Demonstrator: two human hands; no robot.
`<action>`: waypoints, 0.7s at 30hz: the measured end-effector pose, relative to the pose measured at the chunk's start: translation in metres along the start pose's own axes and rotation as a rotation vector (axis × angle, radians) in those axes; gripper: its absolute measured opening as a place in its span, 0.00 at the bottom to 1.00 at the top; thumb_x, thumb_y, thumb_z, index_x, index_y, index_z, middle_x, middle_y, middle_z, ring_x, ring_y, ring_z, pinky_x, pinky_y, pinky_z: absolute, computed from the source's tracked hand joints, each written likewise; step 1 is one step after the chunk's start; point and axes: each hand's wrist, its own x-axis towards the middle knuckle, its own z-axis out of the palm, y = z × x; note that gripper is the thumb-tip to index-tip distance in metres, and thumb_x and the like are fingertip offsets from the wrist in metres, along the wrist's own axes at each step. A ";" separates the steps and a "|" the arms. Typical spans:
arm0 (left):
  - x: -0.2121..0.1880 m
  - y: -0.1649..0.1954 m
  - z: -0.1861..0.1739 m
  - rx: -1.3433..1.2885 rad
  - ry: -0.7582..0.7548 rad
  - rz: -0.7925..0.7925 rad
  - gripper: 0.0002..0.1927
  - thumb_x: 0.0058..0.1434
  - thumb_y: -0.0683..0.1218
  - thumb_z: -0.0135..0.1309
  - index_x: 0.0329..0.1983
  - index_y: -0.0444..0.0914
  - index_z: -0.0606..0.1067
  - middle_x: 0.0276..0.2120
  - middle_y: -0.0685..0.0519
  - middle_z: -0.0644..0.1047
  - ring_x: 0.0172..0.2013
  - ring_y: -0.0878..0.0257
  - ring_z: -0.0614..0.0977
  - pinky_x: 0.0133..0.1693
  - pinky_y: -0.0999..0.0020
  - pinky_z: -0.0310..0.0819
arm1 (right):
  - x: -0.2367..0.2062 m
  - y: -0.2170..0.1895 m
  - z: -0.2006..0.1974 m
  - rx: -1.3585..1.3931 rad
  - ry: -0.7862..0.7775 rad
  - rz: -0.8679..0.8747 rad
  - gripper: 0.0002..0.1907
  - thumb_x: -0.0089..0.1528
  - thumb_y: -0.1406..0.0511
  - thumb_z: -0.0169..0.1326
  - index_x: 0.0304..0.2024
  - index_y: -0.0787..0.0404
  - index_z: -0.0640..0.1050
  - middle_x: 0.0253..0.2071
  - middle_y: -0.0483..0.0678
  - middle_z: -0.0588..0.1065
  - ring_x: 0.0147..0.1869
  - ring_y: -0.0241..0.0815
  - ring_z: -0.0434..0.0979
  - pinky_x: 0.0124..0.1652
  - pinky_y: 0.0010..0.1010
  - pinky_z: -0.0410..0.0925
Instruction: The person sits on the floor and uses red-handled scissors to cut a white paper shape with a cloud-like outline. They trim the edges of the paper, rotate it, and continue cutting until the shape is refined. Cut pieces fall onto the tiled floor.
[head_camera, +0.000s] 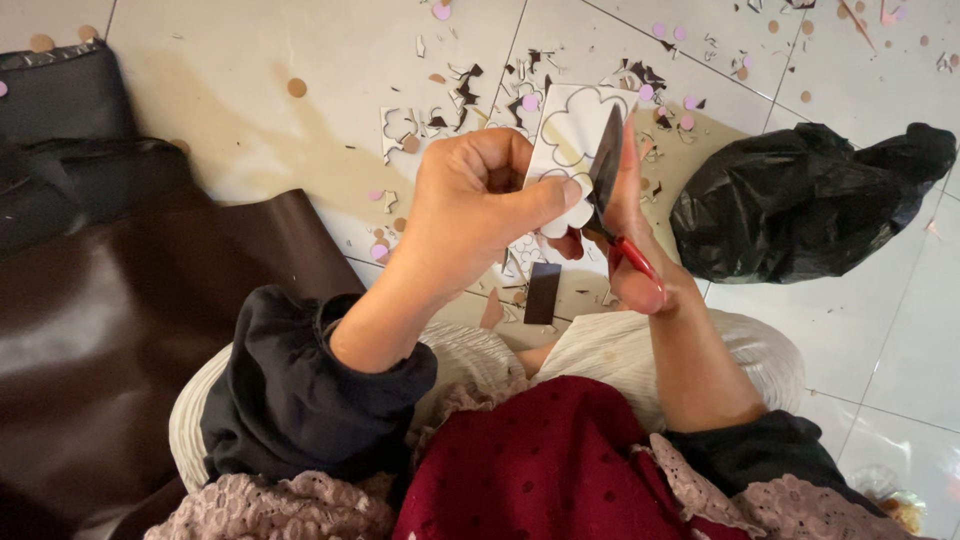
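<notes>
Gripping a white card (572, 130) with drawn cloud outlines above the tiled floor (250, 120), the left hand (475, 200) is steadying it while the right hand (635, 250), clenched on red-handled scissors (606, 170), is cutting mid-outline, likely needing a turn of the card next.

Glossy floor tiles (250, 150), crinkled shiny plastic bag (800, 200), smooth brown leatherette sheet (130, 340).

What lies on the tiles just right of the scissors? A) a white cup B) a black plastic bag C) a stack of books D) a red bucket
B: a crumpled black plastic bag sits on the floor right of the scissors that the right hand works against the white sheet held by the left hand.
</notes>
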 end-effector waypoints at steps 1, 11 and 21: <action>0.000 0.001 -0.001 -0.015 -0.015 -0.030 0.07 0.60 0.37 0.61 0.30 0.32 0.74 0.26 0.50 0.81 0.24 0.68 0.83 0.27 0.76 0.77 | 0.001 -0.001 -0.001 0.005 -0.045 -0.047 0.88 0.29 0.17 0.43 0.79 0.47 0.25 0.79 0.49 0.49 0.69 0.44 0.61 0.57 0.34 0.65; 0.003 0.001 -0.012 0.110 -0.023 -0.037 0.08 0.60 0.40 0.63 0.31 0.30 0.76 0.26 0.52 0.79 0.26 0.72 0.76 0.28 0.77 0.69 | 0.006 -0.020 0.002 0.010 -0.127 -0.097 0.87 0.32 0.19 0.50 0.76 0.52 0.26 0.64 0.51 0.61 0.51 0.42 0.67 0.42 0.35 0.65; 0.003 -0.007 0.006 0.073 0.032 0.009 0.08 0.63 0.41 0.58 0.35 0.29 0.76 0.25 0.50 0.81 0.24 0.67 0.83 0.27 0.73 0.79 | 0.005 -0.007 0.010 0.059 -0.042 -0.088 0.88 0.36 0.20 0.51 0.77 0.52 0.22 0.72 0.51 0.57 0.57 0.43 0.66 0.47 0.34 0.65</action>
